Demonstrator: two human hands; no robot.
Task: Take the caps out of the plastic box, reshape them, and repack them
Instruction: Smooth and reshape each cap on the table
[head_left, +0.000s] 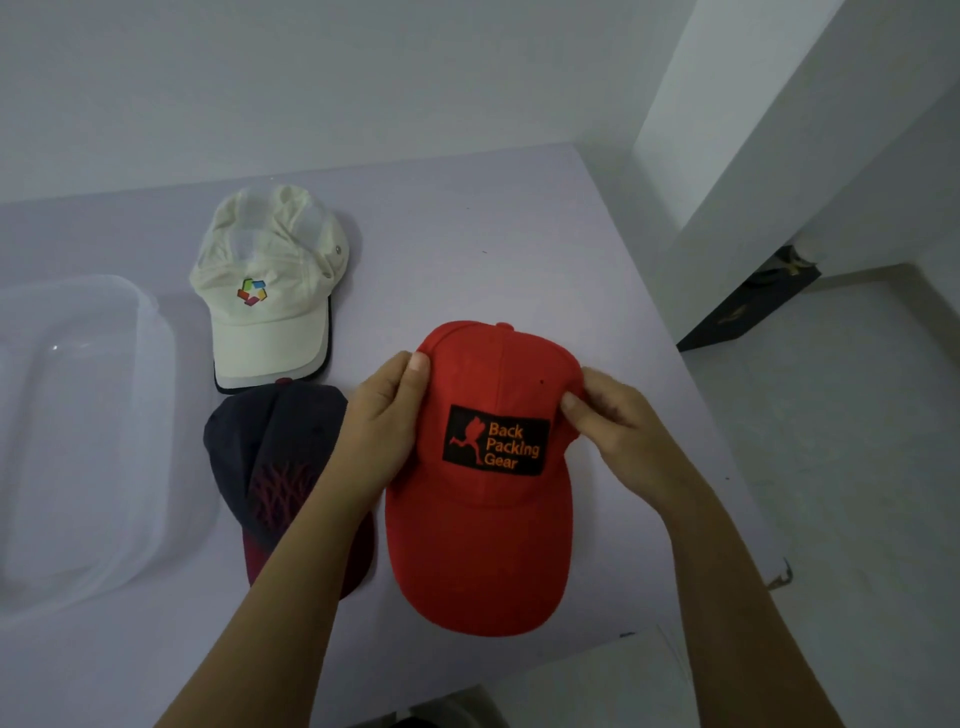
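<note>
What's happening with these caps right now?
A person holds the red cap by the sides of its crown, left hand and right hand pinching it above the table. A cream cap and a dark cap lie beside the clear plastic box, which looks empty.

The left forearm (291, 561) crosses the dark cap (270, 457), hiding its right side and part of the brim, and the pattern on its front is too dim to make out. The left hand (382, 431) covers the left edge of the red cap (483, 545), its fingers lost behind the crown; the right hand (613, 431) hides the right edge likewise. The plastic box (78, 415) runs off the left edge, and its clear walls blur into the table (467, 234). Under the white cap (270, 291), a dark edge peeks out, too little to identify. A dark object (753, 306) on the floor far right is unclear.
</note>
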